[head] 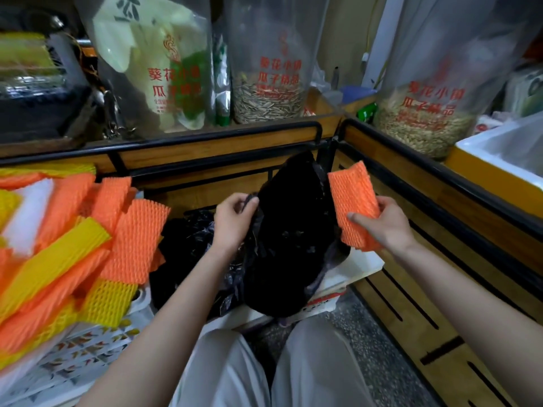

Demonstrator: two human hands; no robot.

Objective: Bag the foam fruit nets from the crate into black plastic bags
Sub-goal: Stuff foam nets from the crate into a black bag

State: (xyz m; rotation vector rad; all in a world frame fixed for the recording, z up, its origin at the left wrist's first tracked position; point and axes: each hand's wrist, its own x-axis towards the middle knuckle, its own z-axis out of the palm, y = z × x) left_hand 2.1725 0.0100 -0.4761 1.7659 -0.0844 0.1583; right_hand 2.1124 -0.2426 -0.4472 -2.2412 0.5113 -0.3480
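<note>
Pale-trousered knees [264, 368] occupy the lower frame; left hand [233, 220] pinches the rim of the black plastic bag [291, 245]; right hand [388, 223] grips one orange foam net [354, 201] beside that bag; remaining nets [73, 245] lie heaped on the white crate [88, 353] at left.

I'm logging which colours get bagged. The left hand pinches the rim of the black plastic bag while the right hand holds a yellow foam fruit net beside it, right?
Not quite. The foam fruit net in the right hand is orange, not yellow, as the head view shows. The left hand does pinch the rim of the black plastic bag.
</note>
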